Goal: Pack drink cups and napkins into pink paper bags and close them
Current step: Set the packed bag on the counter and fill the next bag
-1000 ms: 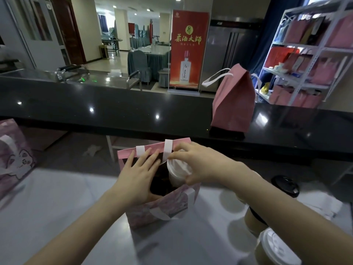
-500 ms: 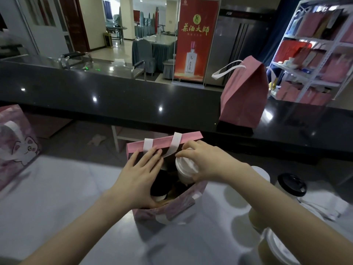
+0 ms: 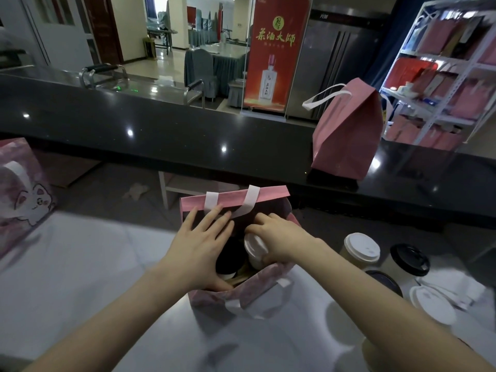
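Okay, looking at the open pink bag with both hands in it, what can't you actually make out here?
Head view only:
- Open pink paper bag: its lower inside is hidden by the left hand and right hand.
- Black-lidded cup in it: mostly under the left hand.
- White-lidded cup: body below the lid hidden by the bag wall.
- Napkins inside: none visible.

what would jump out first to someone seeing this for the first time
Both hands reach into the open pink paper bag at centre: the left hand lies spread across its mouth, the right hand sits on a white-lidded cup inside. Behind, a closed pink bag stands on the black counter; more lidded cups wait at right.
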